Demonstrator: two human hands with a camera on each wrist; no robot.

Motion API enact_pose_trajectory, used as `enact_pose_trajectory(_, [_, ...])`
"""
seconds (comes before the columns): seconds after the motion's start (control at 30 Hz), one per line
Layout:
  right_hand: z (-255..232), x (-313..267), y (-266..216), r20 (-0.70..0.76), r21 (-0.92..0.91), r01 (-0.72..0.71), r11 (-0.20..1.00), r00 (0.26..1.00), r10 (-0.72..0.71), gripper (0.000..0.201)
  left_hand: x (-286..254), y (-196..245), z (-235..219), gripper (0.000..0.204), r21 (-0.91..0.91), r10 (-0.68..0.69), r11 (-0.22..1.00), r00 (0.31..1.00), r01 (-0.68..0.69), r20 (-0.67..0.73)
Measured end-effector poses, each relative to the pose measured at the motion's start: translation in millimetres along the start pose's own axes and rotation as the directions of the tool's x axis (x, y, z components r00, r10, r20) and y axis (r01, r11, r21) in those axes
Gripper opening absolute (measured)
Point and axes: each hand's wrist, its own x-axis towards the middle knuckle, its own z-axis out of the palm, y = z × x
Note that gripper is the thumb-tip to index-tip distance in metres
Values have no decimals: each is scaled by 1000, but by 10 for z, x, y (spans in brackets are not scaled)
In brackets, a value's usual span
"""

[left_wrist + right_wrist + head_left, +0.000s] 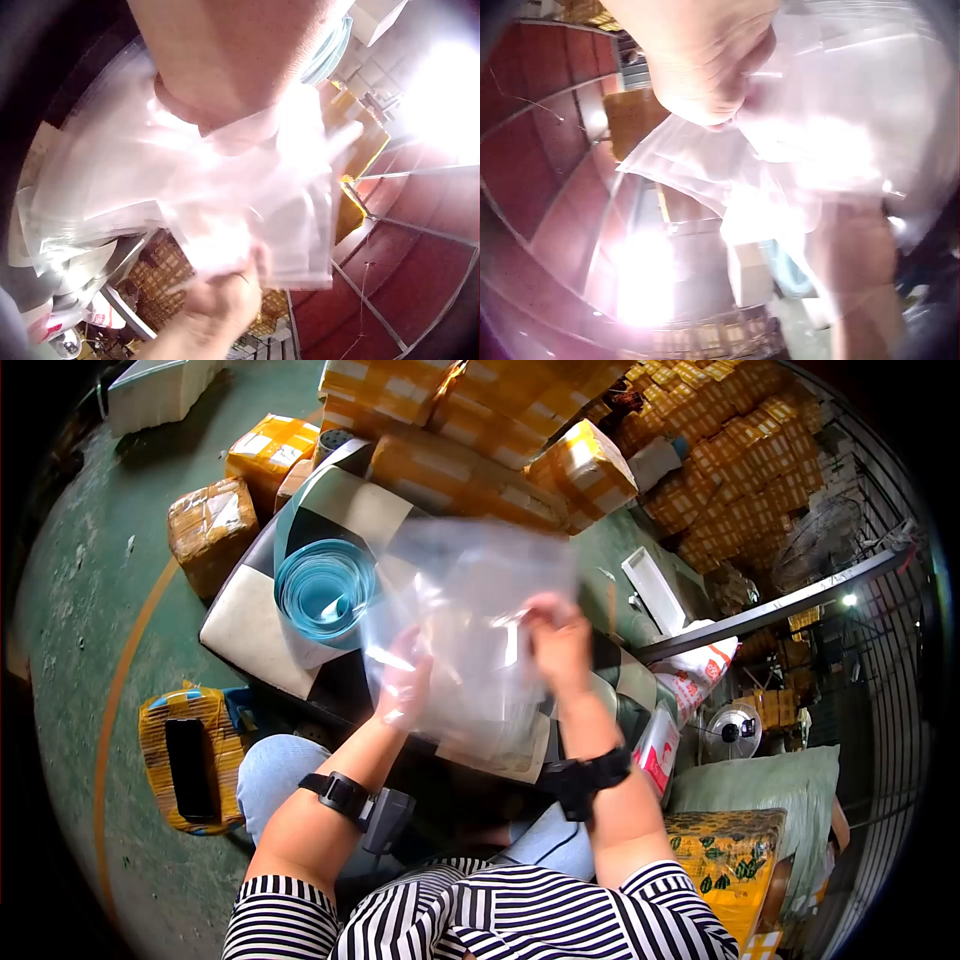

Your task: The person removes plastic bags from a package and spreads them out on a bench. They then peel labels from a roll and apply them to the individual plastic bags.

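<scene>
A clear plastic bag (480, 590) is spread in front of me, blurred and full of glare. My right hand (562, 645) pinches it near its right side. In the right wrist view the fingers of that hand (705, 67) are curled at the plastic. My left hand (405, 675) is covered by the plastic on the left side, and I cannot tell how its fingers lie. Through the plastic in the right wrist view, the left hand (855, 247) shows faintly. Layered clear plastic (97, 225) lies below the hands in the left wrist view.
A light-blue roll (325, 592) stands on the checkered padded surface (245, 625) at left. Taped cartons (470, 470) are stacked beyond it. A black phone (190, 770) lies on a taped parcel (160, 725) at lower left. A metal rail (780, 605) and fan (732, 732) are at right.
</scene>
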Motion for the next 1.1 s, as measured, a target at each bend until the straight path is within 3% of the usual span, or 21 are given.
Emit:
enact_pose_trajectory(0.03, [-116, 106, -291, -21, 108, -126, 986, 991, 129, 18, 104, -386, -34, 44, 292, 146, 949, 987, -119, -73])
enact_pose_trajectory(0.07, [-175, 181, -447, -121, 183, -62, 981, 989, 85, 10, 87, -242, -17, 44, 156, -30, 987, 996, 43, -84])
enact_pose_trajectory(0.1, [-251, 245, -628, -97, 374, -43, 926, 992, 85, 9, 68, -79, 13, 44, 18, -205, 978, 976, 207, -67])
enact_pose_trajectory(0.13, [-293, 313, -759, -126, 504, -42, 863, 984, 122, 9, 70, -87, 32, 43, 19, -190, 981, 979, 192, -79])
enact_pose_trajectory(0.23, [-490, 396, -976, 98, 640, -169, 749, 986, 138, 7, 85, -149, 47, 43, 26, -156, 987, 982, 160, -106])
enact_pose_trajectory(0.33, [-382, 294, -889, 205, 679, -333, 655, 942, 266, 8, 119, -262, -3, 42, 28, -182, 982, 978, 186, -103])
enact_pose_trajectory(0.37, [-254, 236, -748, 23, 668, -328, 668, 906, 422, 8, 138, -335, -26, 42, 18, -211, 977, 973, 214, -96])
enact_pose_trajectory(0.4, [-186, 172, -470, -1, 611, -357, 707, 892, 451, 7, 151, -367, -32, 42, 8, -239, 971, 967, 241, -88])
enact_pose_trajectory(0.43, [-214, 152, -13, 57, 436, -480, 761, 859, 509, 10, 142, -333, -11, 41, -18, -214, 977, 974, 214, -77])
enact_pose_trajectory(0.5, [-183, -19, 473, 35, 179, -619, 765, 781, 624, 18, 104, -185, 32, 40, -73, -162, 985, 985, 158, -61])
enact_pose_trajectory(0.53, [-151, -98, 692, -9, 119, -607, 786, 791, 612, 20, 89, -107, 11, 39, -77, -233, 970, 972, 231, -14])
enact_pose_trajectory(0.57, [-158, -169, 963, -36, 31, -545, 838, 837, 546, 19, 83, -120, -1, 39, -29, -204, 979, 979, 203, -11])
enact_pose_trajectory(0.63, [-134, -221, 1028, -39, -268, -581, 769, 804, 594, 16, 70, -167, -3, 38, 67, -150, 987, 989, 150, 3])
enact_pose_trajectory(0.67, [-105, -243, 1096, -69, -274, -566, 777, 818, 572, 18, 78, -146, 17, 37, 6, -200, 980, 980, 200, 11])
enact_pose_trajectory(0.77, [-34, -236, 1246, -59, -507, -456, 732, 865, 499, 23, 56, -207, 40, 37, 73, -144, 987, 990, 144, 5])
enact_pose_trajectory(0.8, [60, -254, 989, -110, -610, -416, 674, 887, 448, 25, 51, -229, 58, 36, 101, -140, 985, 990, 140, 2])
enact_pose_trajectory(0.87, [129, -276, 1014, -133, -533, -466, 706, 871, 474, 24, 58, -182, 61, 34, 162, -126, 979, 992, 126, -12])
enact_pose_trajectory(0.97, [228, -279, 1070, -123, -316, -516, 796, 854, 505, 24, 37, 12, 63, 31, 87, -198, 977, 980, 195, 31])
enact_pose_trajectory(1.03, [216, -283, 1059, -87, -186, -498, 847, 867, 491, 26, 45, -73, 65, 27, 20, -163, 986, 986, 163, 22])
enact_pose_trajectory(1.07, [225, -282, 824, -28, -179, -498, 849, 865, 501, 34, 80, -215, 51, 28, 17, -148, 989, 989, 148, 27])
enact_pose_trajectory(1.1, [175, -223, 869, -72, -268, -391, 880, 919, 387, 32, 100, -218, 56, 28, 14, -132, 991, 991, 131, 33])
